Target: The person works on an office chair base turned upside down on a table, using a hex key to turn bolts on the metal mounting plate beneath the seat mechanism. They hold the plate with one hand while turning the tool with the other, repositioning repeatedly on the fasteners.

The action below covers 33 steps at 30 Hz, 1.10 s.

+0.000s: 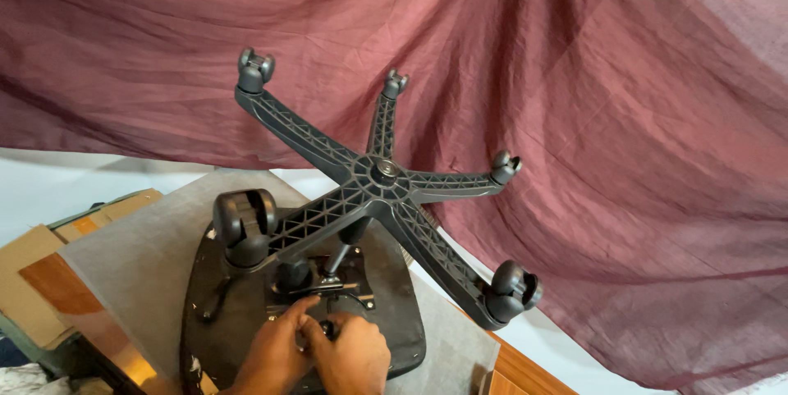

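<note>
Hands (324, 350) on chair underside (246, 313), grey mat (139, 255); maroon drape (574, 75) behind, wall perhaps.

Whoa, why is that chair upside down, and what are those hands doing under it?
A person has an office chair flipped over on a grey mat, its five-wheeled base pointing up. Both hands, the left hand and the right hand, meet at the metal mechanism under the seat, gripping a small dark part.
</note>
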### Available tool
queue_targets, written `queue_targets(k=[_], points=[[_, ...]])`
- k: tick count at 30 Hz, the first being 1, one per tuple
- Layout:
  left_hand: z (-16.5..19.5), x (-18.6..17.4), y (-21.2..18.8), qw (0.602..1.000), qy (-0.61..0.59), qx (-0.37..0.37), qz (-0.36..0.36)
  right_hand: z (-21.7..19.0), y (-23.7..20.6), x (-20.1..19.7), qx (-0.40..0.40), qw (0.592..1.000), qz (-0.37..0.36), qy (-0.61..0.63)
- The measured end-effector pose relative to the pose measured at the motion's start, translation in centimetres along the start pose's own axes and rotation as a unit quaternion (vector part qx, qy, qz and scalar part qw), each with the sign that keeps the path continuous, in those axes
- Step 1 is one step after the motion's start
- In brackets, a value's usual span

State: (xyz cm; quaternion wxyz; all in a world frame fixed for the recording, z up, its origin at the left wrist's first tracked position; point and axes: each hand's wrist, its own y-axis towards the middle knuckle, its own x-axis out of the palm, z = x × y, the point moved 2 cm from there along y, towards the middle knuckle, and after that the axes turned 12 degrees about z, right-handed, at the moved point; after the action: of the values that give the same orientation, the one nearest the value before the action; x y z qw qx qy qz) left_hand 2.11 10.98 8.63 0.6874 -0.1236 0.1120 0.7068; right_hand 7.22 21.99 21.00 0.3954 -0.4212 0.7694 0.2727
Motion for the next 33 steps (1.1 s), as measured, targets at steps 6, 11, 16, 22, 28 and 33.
queue_targets(k=[6, 11, 16, 22, 28, 33], points=[[0.8, -0.7, -0.1, 0.99, 0.003, 0.123, 0.063, -0.2, 0.4, 0.1, -0.018, 0.999, 0.002, 0.036], [0.3, -1.9, 0.1, 0.99, -0.118, 0.059, -0.053, -0.7, 0.5, 1.1, -0.022, 0.999, -0.02, 0.033], [0.9, -3.2, 1.1, 0.976, -0.167, 0.064, -0.126, -0.5, 1.0, 1.3, -0.108, 0.991, -0.048, 0.055], [3.3, -2.7, 2.7, 0.991, 0.01, 0.055, -0.119, 1.0, 3.6, 1.2, -0.109, 0.988, 0.01, 0.106], [2.7, -3.2, 2.3, 0.986, 0.07, 0.097, -0.116, 1.1, 3.6, 2.5, 0.022, 0.995, -0.037, 0.091], [2.3, -3.1, 1.7, 0.947, -0.071, 0.308, -0.059, 1.1, 3.0, 2.0, 0.016, 0.985, -0.053, 0.165]])
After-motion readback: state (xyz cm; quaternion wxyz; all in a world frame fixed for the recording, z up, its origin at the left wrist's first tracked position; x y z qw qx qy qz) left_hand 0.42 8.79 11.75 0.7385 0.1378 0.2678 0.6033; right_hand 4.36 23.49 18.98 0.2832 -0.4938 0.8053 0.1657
